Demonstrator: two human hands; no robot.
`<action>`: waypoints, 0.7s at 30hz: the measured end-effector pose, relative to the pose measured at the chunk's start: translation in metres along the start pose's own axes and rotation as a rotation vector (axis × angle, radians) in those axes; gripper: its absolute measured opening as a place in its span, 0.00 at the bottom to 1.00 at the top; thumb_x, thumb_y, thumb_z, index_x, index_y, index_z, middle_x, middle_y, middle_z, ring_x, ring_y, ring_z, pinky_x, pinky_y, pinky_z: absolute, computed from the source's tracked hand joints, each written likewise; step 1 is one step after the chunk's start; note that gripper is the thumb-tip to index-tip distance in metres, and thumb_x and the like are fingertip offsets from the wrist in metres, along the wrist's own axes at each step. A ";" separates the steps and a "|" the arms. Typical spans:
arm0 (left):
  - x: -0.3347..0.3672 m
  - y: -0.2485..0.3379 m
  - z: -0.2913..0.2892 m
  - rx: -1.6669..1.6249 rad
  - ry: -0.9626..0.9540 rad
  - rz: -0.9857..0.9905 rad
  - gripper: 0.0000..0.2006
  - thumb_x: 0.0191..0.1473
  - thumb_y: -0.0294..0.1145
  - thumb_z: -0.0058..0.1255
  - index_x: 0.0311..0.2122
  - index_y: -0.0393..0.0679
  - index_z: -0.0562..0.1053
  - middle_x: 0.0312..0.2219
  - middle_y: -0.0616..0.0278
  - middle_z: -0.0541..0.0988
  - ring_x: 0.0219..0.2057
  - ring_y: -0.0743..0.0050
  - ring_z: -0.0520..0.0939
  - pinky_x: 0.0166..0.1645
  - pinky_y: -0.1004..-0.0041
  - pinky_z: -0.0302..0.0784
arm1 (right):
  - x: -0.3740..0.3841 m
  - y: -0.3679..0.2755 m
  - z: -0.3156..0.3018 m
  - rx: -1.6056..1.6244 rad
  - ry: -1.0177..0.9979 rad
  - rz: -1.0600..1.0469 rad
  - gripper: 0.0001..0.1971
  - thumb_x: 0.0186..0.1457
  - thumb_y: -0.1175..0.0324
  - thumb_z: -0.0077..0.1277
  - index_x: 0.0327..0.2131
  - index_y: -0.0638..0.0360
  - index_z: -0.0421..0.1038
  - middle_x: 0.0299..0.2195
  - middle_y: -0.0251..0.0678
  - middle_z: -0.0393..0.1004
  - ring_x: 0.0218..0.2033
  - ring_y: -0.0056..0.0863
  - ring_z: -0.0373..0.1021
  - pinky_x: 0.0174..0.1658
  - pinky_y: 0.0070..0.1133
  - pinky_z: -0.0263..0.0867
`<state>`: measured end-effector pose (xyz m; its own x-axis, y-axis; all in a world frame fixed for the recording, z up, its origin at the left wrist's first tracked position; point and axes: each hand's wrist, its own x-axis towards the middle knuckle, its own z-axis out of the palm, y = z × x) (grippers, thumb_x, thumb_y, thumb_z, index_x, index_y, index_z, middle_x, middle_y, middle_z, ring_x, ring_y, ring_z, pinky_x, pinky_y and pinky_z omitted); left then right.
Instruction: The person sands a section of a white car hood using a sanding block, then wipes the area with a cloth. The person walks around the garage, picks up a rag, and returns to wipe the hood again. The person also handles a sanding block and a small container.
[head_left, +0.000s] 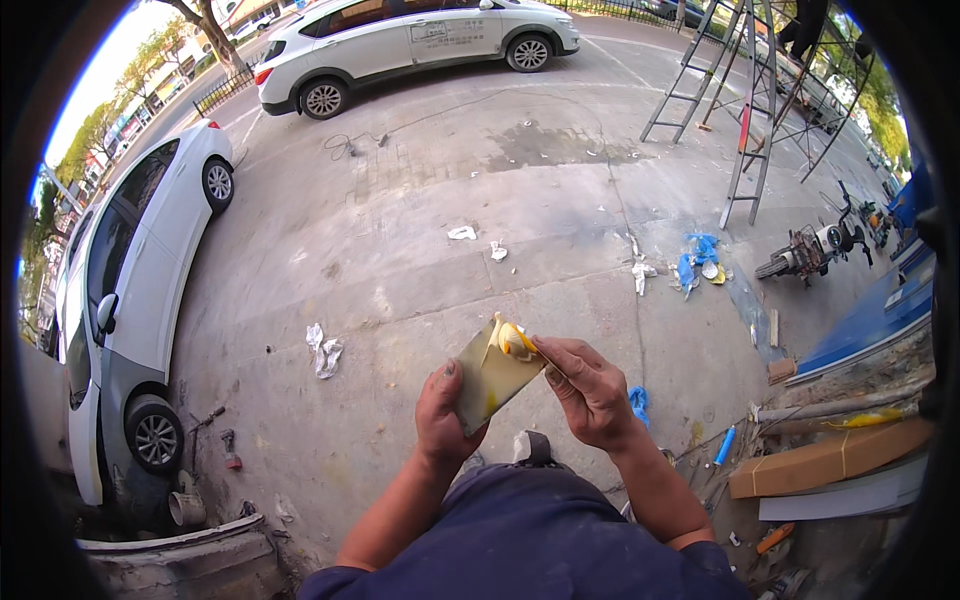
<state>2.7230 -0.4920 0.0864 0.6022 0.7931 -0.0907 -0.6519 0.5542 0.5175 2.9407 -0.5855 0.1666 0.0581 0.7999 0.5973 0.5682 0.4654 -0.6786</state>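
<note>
My left hand [440, 405] grips a flat, rectangular grey-green plate [482, 390] by its near left side, thumb on top. The plate is tilted and has a yellow smear on its lower part. At its far right corner lies a dollop of cream and yellow paste, like putty [514, 343]. Close against that paste, my right hand [588, 392] is closed in a pinch, thumb and fingertips together. Whatever sits between those fingertips is mostly hidden. Both hands are in front of my dark blue clothing, above the concrete ground.
Two cars stand around me: a white car [150, 220] at left and a white SUV [400, 38] ahead. Metal stepladders [745, 120] and a motorbike [815, 247] are at right. Blue plastic scraps [697, 258], a cardboard box [830, 460] and a blue tube [725, 445] lie on the ground.
</note>
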 end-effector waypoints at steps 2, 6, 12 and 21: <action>-0.001 0.008 0.001 -0.029 -0.031 -0.007 0.26 0.79 0.48 0.47 0.64 0.32 0.74 0.55 0.48 0.85 0.55 0.55 0.88 0.64 0.59 0.82 | 0.001 -0.001 -0.004 -0.132 -0.016 0.026 0.25 0.66 0.81 0.60 0.66 0.57 0.80 0.56 0.46 0.84 0.53 0.43 0.82 0.55 0.33 0.81; 0.001 0.015 0.012 0.043 -0.032 0.074 0.25 0.80 0.46 0.47 0.61 0.30 0.75 0.51 0.51 0.86 0.49 0.63 0.89 0.57 0.65 0.85 | -0.002 -0.006 -0.005 -0.355 0.096 -0.006 0.26 0.61 0.82 0.61 0.62 0.53 0.84 0.57 0.45 0.82 0.55 0.46 0.80 0.59 0.36 0.79; -0.001 0.006 0.036 0.142 0.045 0.171 0.25 0.82 0.47 0.42 0.61 0.30 0.75 0.52 0.51 0.86 0.54 0.62 0.88 0.61 0.62 0.82 | -0.012 -0.021 0.023 -0.539 -0.033 -0.167 0.28 0.58 0.76 0.62 0.62 0.39 0.86 0.61 0.39 0.78 0.62 0.42 0.73 0.69 0.43 0.71; 0.002 0.012 0.035 0.646 -0.024 0.459 0.27 0.83 0.45 0.42 0.61 0.23 0.76 0.53 0.50 0.83 0.55 0.67 0.81 0.63 0.69 0.74 | -0.014 -0.014 0.017 -0.125 0.243 0.097 0.23 0.63 0.84 0.60 0.61 0.60 0.83 0.58 0.44 0.82 0.56 0.46 0.80 0.60 0.34 0.77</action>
<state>2.7322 -0.4930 0.1218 0.3526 0.8970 0.2665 -0.4458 -0.0894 0.8907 2.9174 -0.5972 0.1605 0.3040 0.7170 0.6273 0.6462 0.3287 -0.6888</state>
